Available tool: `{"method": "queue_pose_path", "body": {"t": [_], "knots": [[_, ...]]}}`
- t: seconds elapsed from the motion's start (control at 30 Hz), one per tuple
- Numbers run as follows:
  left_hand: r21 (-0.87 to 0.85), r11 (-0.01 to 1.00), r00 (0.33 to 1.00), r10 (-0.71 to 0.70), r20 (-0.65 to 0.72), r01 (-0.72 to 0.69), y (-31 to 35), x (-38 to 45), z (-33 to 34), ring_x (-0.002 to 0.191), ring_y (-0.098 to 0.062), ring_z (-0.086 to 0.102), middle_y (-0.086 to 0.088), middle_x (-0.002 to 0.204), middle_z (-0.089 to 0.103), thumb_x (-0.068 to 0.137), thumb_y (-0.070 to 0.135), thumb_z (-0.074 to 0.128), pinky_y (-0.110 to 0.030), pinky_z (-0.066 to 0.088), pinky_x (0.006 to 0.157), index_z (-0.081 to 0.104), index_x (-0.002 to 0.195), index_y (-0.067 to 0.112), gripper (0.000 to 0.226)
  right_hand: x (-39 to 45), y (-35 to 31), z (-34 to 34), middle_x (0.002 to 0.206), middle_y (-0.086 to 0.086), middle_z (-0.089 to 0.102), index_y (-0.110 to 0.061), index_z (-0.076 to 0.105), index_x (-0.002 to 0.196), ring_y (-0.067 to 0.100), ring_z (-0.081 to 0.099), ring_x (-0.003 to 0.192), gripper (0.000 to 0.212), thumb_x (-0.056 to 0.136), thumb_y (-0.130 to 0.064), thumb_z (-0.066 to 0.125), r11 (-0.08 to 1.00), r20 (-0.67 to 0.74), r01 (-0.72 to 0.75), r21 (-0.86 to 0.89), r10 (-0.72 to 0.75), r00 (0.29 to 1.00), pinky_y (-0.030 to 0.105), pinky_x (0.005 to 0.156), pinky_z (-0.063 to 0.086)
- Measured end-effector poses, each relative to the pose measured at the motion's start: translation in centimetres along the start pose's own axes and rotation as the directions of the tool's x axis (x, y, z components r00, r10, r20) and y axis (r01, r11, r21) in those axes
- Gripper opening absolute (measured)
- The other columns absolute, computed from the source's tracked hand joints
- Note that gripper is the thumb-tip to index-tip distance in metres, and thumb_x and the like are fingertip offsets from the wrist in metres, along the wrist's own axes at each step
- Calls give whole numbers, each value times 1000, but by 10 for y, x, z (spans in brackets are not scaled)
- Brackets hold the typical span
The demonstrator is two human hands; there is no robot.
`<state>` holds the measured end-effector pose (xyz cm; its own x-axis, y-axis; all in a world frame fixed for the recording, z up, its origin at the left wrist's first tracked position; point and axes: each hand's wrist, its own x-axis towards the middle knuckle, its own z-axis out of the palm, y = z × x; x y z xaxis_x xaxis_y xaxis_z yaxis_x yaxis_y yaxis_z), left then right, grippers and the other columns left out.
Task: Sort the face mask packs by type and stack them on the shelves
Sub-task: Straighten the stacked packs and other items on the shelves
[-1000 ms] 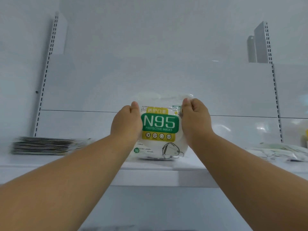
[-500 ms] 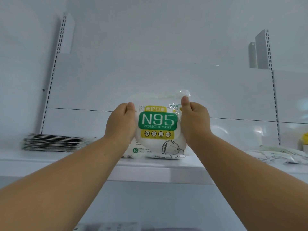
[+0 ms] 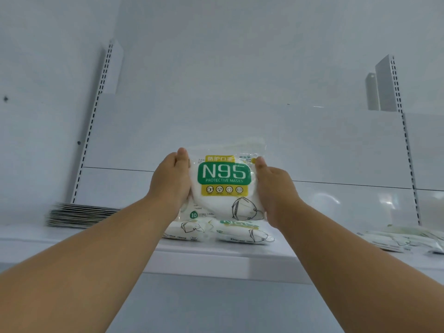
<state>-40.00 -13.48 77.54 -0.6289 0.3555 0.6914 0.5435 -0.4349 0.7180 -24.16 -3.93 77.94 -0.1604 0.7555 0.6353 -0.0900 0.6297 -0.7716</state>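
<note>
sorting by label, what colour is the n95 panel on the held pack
Green with white lettering, on the N95 pack; head view.

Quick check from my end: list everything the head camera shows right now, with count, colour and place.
Held N95 mask pack: one, clear plastic with white masks and a green-and-yellow label, upright between both hands above the shelf.
N95 packs lying flat: at least two, white with green print, on the shelf directly under the held pack.
Stack of flat dark-edged packs: one stack, grey and white, count unclear, shelf's left end.
Pale green-white mask packs: several, loosely piled, shelf's right end.
White shelf board: one, across the view.
Slotted white uprights: two, left and right of the back panel.
Left hand: grips the held pack's left edge.
Right hand: grips its right edge.
</note>
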Motion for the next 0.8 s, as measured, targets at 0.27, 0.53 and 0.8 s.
{"method": "queue_pose_path", "body": {"t": [0.27, 0.53, 0.8], "knots": [[95, 983, 987, -161, 9, 159, -15, 2, -6, 77, -25, 57, -7, 91, 62, 105, 56, 18, -38, 54, 75, 59, 108, 20, 55, 3, -6, 14, 51, -7, 27, -22, 27, 59, 14, 24, 48, 54, 103, -48, 44, 969, -145, 226, 96, -211, 967, 29, 52, 25], [29, 999, 994, 47, -101, -44, -24, 5, -14, 68, -20, 52, -3, 76, 60, 105, 53, 27, -36, 44, 66, 62, 85, 14, 56, -2, 1, 28, 54, -3, 24, -21, 24, 58, 20, 23, 56, 56, 102, -49, 45, 971, -155, 222, 84, -207, 966, 35, 58, 25], [-10, 1000, 993, 27, -115, -29, -22, 4, -16, 77, -24, 58, -4, 78, 62, 104, 56, 27, -38, 49, 71, 57, 76, 15, 59, -1, 6, 35, 58, 0, 34, -16, 33, 61, 19, 33, 57, 54, 105, -46, 35, 993, -118, 80, -83, -89, 989, 36, 62, 32]]}}
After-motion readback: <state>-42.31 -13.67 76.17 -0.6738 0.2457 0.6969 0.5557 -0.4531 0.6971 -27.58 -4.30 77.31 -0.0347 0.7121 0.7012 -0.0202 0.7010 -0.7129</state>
